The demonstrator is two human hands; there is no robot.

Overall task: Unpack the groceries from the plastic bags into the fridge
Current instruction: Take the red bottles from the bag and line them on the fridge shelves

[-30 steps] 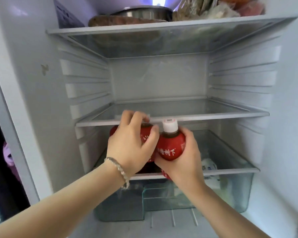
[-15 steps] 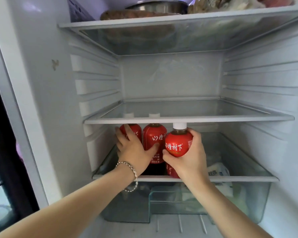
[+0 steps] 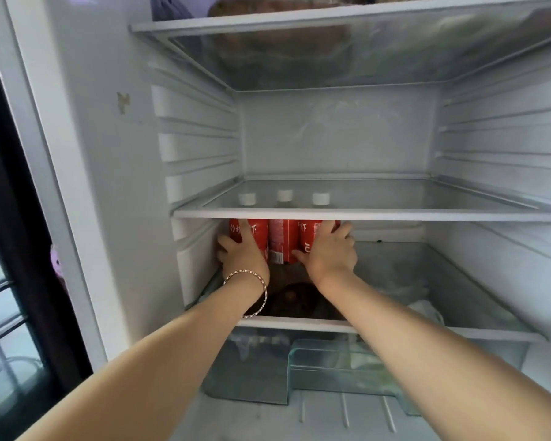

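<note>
Fridge (image 3: 331, 138) open. Three bottles stand in a tight row at the back left of the lower shelf (image 3: 458, 333), caps just under the middle shelf (image 3: 395, 214). My left hand (image 3: 245, 261) wraps the left bottle (image 3: 259, 232) and my right hand (image 3: 330, 253) wraps the right bottle (image 3: 306, 241); the middle bottle (image 3: 283, 240) stands between them. Risk: pushing high on the bodies could tip one into its neighbours, or knock a cap on the glass above (clearance looks slim). Labels are red with white characters; "下" is readable, the middle one shows a barcode, the rest is covered.
</note>
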